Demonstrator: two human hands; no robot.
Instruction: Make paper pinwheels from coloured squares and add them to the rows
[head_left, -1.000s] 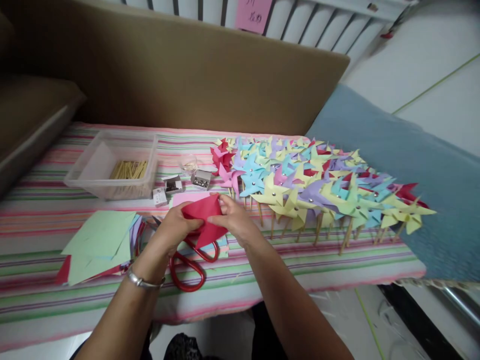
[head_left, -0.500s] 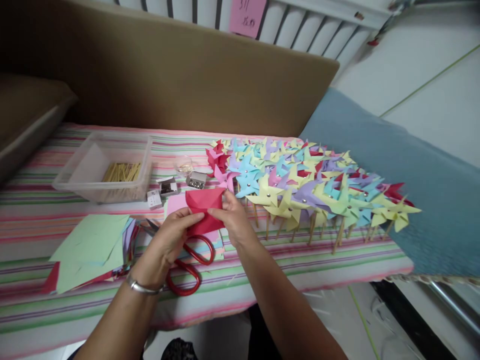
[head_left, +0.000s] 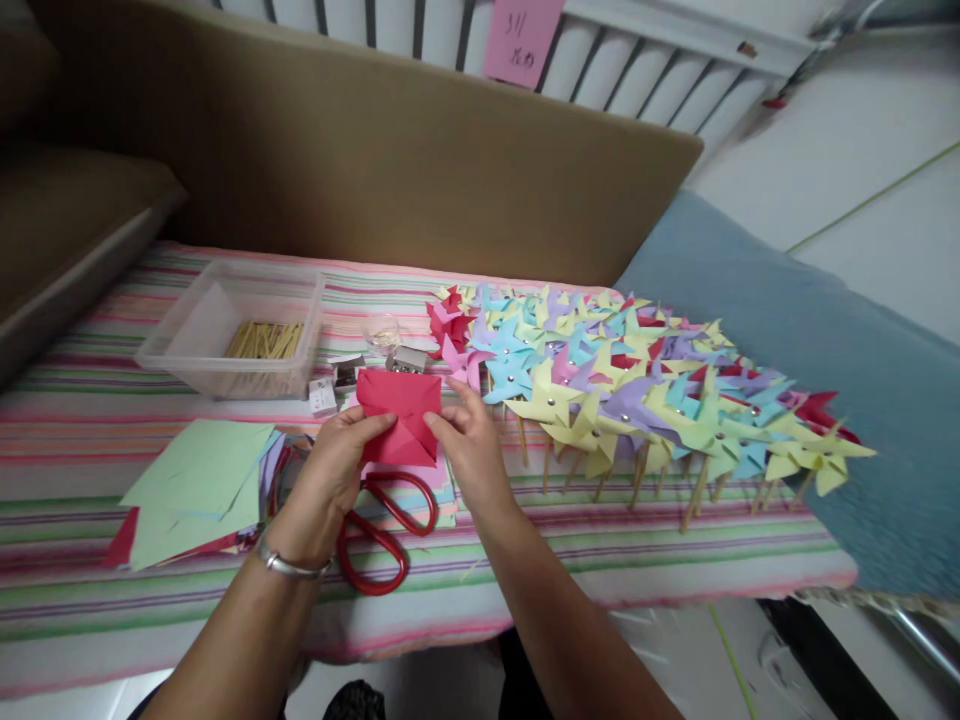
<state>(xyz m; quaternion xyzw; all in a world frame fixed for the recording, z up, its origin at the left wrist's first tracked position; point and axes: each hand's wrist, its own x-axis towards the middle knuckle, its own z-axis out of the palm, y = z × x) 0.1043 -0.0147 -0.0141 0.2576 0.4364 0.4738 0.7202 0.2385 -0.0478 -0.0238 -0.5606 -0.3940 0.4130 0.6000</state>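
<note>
My left hand [head_left: 341, 455] is closed on a square of red paper [head_left: 401, 400], its thumb lying on top near the left side. The square has cuts or creases running from its corners toward the middle. On the right edge rests the thumb of my right hand [head_left: 472, 440], with the index finger lifted off the sheet and the other fingers curled by the edge. Below the paper lie red-handled scissors [head_left: 382, 540], their blades mostly hidden by my left hand. A stack of pastel sheets [head_left: 446, 500] sits underneath the square.
Many paper pinwheels [head_left: 600, 400] on sticks crowd the right side. A clear plastic box [head_left: 176, 350] holds thin wooden sticks. Small boxes of fasteners [head_left: 407, 360] and a small clear dish [head_left: 381, 335] stand behind my hands. Coloured paper sheets [head_left: 199, 480] lie at left on the striped cloth [head_left: 247, 620].
The red paper has flattened and turned more toward me, showing its whole face. My right index finger has lifted away from it. The camera view has shifted slightly.
</note>
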